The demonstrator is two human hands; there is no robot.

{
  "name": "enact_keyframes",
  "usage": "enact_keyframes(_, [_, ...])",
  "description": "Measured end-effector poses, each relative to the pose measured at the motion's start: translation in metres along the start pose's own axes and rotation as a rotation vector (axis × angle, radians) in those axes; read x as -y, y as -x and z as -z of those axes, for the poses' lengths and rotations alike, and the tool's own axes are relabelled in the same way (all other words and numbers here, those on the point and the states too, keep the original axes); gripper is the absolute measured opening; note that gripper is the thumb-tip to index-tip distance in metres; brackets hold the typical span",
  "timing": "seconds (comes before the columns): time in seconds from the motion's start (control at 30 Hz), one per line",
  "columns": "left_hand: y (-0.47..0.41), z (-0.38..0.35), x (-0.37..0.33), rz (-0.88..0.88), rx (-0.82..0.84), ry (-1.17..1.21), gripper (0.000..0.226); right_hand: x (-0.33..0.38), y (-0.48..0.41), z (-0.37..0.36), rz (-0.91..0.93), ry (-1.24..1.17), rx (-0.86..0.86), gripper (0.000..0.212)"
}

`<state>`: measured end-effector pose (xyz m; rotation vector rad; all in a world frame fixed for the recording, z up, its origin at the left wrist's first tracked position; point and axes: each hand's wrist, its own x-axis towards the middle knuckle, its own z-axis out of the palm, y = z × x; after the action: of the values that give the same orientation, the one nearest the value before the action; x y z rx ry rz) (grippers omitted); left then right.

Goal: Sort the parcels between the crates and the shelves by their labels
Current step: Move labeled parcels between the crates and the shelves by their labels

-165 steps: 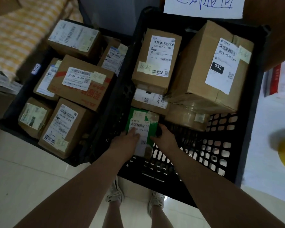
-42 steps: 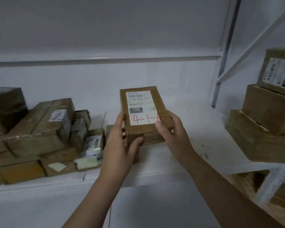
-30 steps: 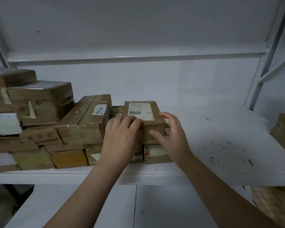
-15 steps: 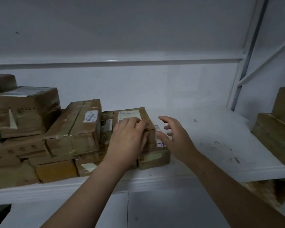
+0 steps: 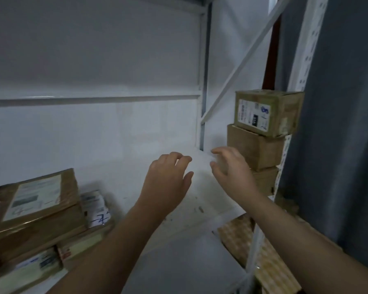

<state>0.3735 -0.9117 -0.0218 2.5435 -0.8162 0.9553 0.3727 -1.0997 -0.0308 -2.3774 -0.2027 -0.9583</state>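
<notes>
Hovering over the white shelf [image 5: 200,200], your left hand [image 5: 166,181] and right hand [image 5: 232,172] hold nothing. The fingers [image 5: 179,159] are loosely curled and spread, touching no box. The parcel [image 5: 36,196] with the handwritten label (marks too blurred to read) lies flat on a pile of boxes [image 5: 40,234] at the shelf's left end, well apart from both hands. Stacked boxes [image 5: 266,112] stand at the right, behind your right hand.

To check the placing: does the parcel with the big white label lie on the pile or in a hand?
On the pile. The parcel lies flat, label up; left hand and right hand hold nothing.
</notes>
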Motion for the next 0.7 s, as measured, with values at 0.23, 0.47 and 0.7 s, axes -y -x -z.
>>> enact_keyframes(0.23, [-0.082,-0.052,-0.074,-0.059,0.027,0.221,0.048,-0.070,-0.036,0.091,-0.137,0.265,-0.240,0.060])
enact_keyframes(0.47, [-0.153,-0.084,-0.109,-0.007,0.089,0.264,0.057,-0.102,-0.111,0.130,-0.189,0.485,-0.159,0.086])
enact_keyframes(0.7, [-0.168,-0.108,-0.115,0.096,0.108,0.466,0.053,-0.119,-0.124,0.133,-0.096,0.322,-0.277,0.057])
